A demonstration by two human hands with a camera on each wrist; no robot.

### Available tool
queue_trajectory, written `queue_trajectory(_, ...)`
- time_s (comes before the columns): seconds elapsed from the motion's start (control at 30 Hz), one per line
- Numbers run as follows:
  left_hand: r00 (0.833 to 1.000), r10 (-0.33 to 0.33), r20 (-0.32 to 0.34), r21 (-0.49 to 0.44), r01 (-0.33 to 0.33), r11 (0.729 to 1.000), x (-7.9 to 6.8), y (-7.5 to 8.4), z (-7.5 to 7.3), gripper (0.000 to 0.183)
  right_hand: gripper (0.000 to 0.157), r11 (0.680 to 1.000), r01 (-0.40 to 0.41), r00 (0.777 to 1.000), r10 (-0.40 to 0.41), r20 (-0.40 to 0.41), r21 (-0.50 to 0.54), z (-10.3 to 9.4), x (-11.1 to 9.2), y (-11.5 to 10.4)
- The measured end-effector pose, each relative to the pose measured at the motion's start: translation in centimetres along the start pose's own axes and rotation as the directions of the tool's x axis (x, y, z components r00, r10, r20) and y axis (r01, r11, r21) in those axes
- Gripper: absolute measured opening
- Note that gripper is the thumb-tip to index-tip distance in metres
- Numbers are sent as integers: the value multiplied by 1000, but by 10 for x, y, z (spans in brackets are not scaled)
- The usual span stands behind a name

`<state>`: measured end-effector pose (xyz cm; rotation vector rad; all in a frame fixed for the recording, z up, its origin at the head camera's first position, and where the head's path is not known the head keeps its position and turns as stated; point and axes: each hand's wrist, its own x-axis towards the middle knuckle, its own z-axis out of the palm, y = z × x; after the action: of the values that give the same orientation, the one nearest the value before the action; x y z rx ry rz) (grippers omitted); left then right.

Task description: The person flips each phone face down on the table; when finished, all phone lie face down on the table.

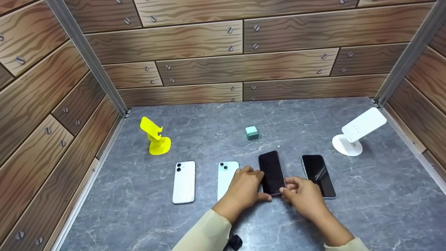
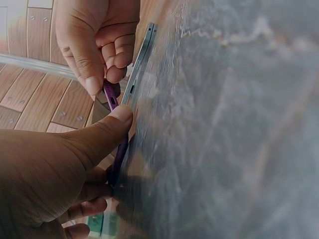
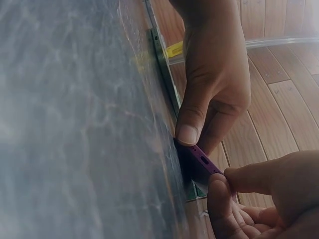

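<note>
Purple-edged, black-screened slab smartphone (image 1: 271,173), below and right of the frame's centre, faces screen up, its right side tilted off the grey marbled bench (image 1: 118,216). Its long axis runs up-frame, top leaning slightly left, port end toward the bottom. Left grip (image 1: 245,184) and right grip (image 1: 304,196) clasp its lower corners. Probably light, stiff, slick, breakable; side edges suit holding.
</note>
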<state>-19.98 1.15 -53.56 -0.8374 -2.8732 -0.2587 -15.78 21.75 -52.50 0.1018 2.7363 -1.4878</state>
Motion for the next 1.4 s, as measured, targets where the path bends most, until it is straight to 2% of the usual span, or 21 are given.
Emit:
queue_trajectory(0.17, 1000, -4, -1, -38, 4, 999, 0, -1, -2, 71, 37, 999, -24, 999, 25, -20, 39, 1, -1, -3)
queue_trajectory(0.27, 999, -33, -23, -120, 30, 992, 0, -1, -6, 67, 35, 999, -30, 998, 32, -49, 43, 2, -3, -6)
queue_trajectory(0.37, 989, -126, -72, -227, 107, 968, 2, 0, -14, 64, 32, 1000, -4, 995, 3, -103, -15, 4, -8, -9)
queue_trajectory(0.47, 959, -235, -157, -317, 176, 932, 6, 2, -23, 63, 28, 990, 69, 981, -90, -173, -126, 7, -13, -12)
queue_trajectory(0.57, 925, -305, -226, -375, 207, 904, 11, 2, -31, 61, 25, 951, 189, 938, -249, -241, -246, 13, -19, -14)
queue_trajectory(0.67, 906, -342, -250, -416, 218, 883, 15, 2, -37, 63, 26, 879, 317, 864, -422, -275, -355, 21, -24, -12)
queue_trajectory(0.73, 896, -356, -265, -437, 217, 873, 16, 1, -40, 54, 26, 828, 385, 815, -512, -270, -407, 24, -26, -11)
queue_trajectory(0.87, 880, -369, -300, -437, 217, 873, 18, 1, -44, 38, 28, 743, 483, 741, -629, -236, -463, 26, -29, -12)
queue_trajectory(0.97, 875, -376, -306, -434, 223, 873, 19, -1, -45, 37, 30, 706, 517, 711, -669, -217, -484, 26, -29, -14)
queue_trajectory(1.07, 871, -382, -309, -443, 224, 868, 20, -2, -45, 37, 32, 691, 531, 699, -684, -207, -491, 26, -29, -14)
queue_trajectory(1.2, 861, -394, -322, -461, 221, 860, 20, -2, -44, 35, 34, 695, 536, 704, -681, -201, -479, 28, -31, -13)
queue_trajectory(1.3, 850, -416, -324, -482, 230, 846, 19, -2, -42, 32, 34, 720, 531, 727, -658, -196, -447, 31, -33, -13)
queue_trajectory(1.4, 842, -434, -321, -508, 234, 829, 19, -2, -39, 30, 36, 757, 511, 770, -614, -175, -407, 32, -34, -13)
